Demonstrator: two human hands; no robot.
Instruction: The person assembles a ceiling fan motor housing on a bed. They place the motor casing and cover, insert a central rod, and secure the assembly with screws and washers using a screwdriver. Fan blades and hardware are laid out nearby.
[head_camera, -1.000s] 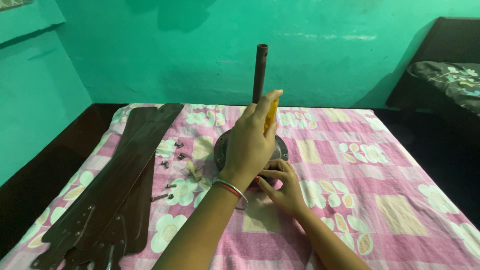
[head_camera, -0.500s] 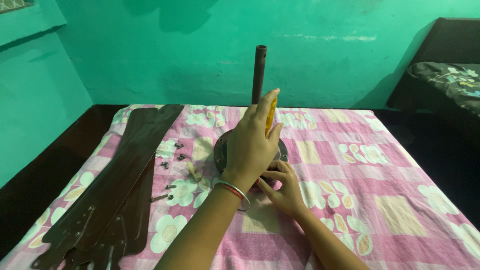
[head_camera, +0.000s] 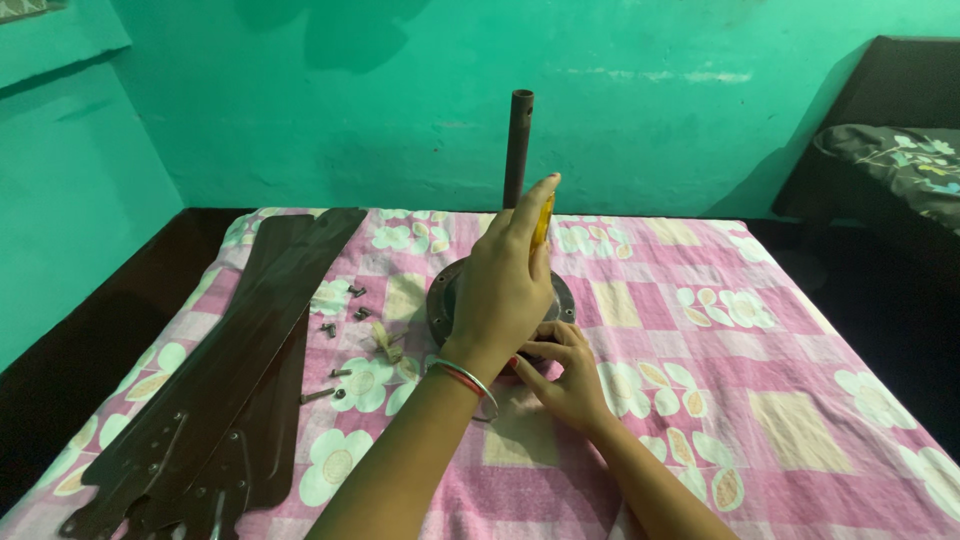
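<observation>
Lying at the left on the pink floral bedcover (head_camera: 800, 340) are dark brown fan blades (head_camera: 230, 370), with loose screws (head_camera: 345, 305) scattered just to their right. A yellow-handled tool (head_camera: 543, 218) is gripped in the left hand (head_camera: 505, 290) above the round fan motor (head_camera: 500, 300), whose dark rod (head_camera: 518, 145) stands upright. The motor's near edge is touched by the curled fingers of the right hand (head_camera: 565, 365); nothing held there can be made out.

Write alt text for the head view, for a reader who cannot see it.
A person's left hand holds a yellow tool upright over a round fan motor with a dark rod, while the right hand touches the motor's near edge. All sits on a pink floral cloth; brown fan blades and loose screws lie to the left.
</observation>
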